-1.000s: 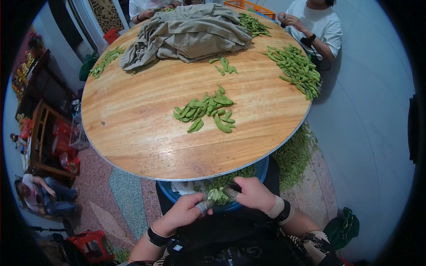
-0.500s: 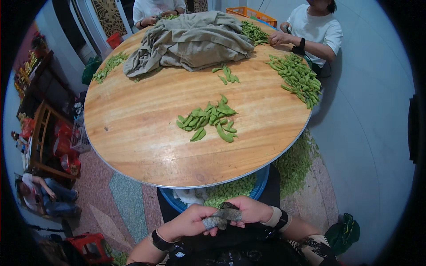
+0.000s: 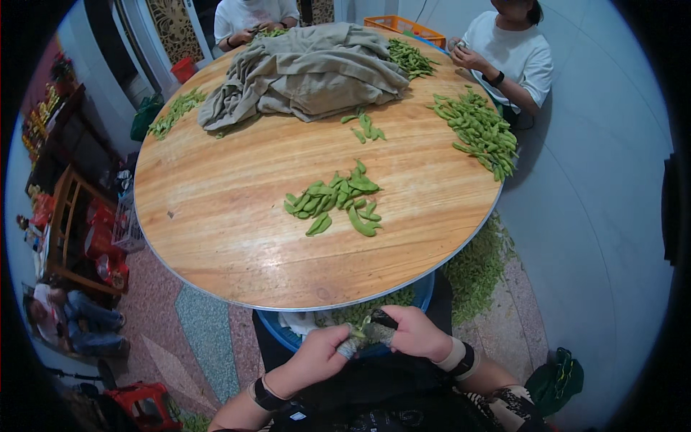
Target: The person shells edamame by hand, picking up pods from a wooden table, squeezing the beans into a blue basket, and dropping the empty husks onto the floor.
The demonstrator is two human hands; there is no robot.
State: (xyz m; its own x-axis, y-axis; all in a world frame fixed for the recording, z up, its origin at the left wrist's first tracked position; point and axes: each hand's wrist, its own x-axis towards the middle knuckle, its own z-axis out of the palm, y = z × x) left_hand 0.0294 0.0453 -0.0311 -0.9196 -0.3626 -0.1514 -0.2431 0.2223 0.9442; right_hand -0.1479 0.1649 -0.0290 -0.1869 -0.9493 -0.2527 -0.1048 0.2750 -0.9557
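My left hand (image 3: 319, 356) and my right hand (image 3: 419, 335) meet in front of my body, just off the table's near edge. Grey wrappings cover several of my fingertips, and a black cover sits on my right thumb. Between the fingertips shows a bit of a green soybean pod (image 3: 359, 330), pinched by both hands; most of it is hidden. Below and behind them is a blue basin (image 3: 426, 294) with shelled green beans (image 3: 394, 299) and a white cloth (image 3: 294, 321). A small heap of pods (image 3: 324, 198) lies on the round wooden table (image 3: 216, 237).
A grey-green cloth (image 3: 309, 79) covers a mound at the table's far side. More pods (image 3: 475, 129) lie at the right edge. Two people (image 3: 515, 54) in white work with their hands across the table. Green husks (image 3: 475, 281) pile on the floor. A red stool (image 3: 140, 403) stands lower left.
My hands have risen slightly toward the basin, and green now shows between the fingertips. The person at the right has lifted their hands off the pods and drawn them together.
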